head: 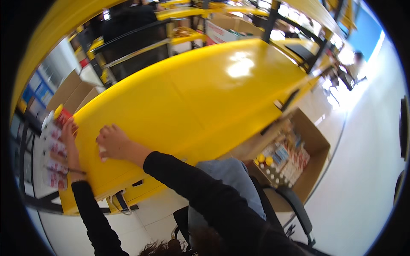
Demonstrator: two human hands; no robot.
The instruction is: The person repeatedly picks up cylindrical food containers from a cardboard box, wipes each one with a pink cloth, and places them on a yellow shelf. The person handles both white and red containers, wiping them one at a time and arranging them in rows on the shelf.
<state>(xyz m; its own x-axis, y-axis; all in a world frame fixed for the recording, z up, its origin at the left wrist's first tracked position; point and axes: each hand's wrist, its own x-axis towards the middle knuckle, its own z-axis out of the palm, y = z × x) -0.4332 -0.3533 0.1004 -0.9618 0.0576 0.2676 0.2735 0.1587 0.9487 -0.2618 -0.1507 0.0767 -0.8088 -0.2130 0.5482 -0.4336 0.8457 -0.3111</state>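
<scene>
At the far left end of the yellow table (192,92), my left hand (69,132) reaches along a row of white labelled containers (56,160). Its fingertips are at a red container with a yellow lid (63,116); blur hides whether they grip it. My right hand (113,140) is low over the tabletop, just right of the left one, with fingers curled down. A small pale object (102,149) shows beneath its fingers, mostly covered by them.
An open cardboard box (315,153) of mixed packaged goods stands on the floor at right, beside the chair armrest (294,201). Another carton (72,89) is behind the table's left end. A black chair (137,48) with a seated person is across the table.
</scene>
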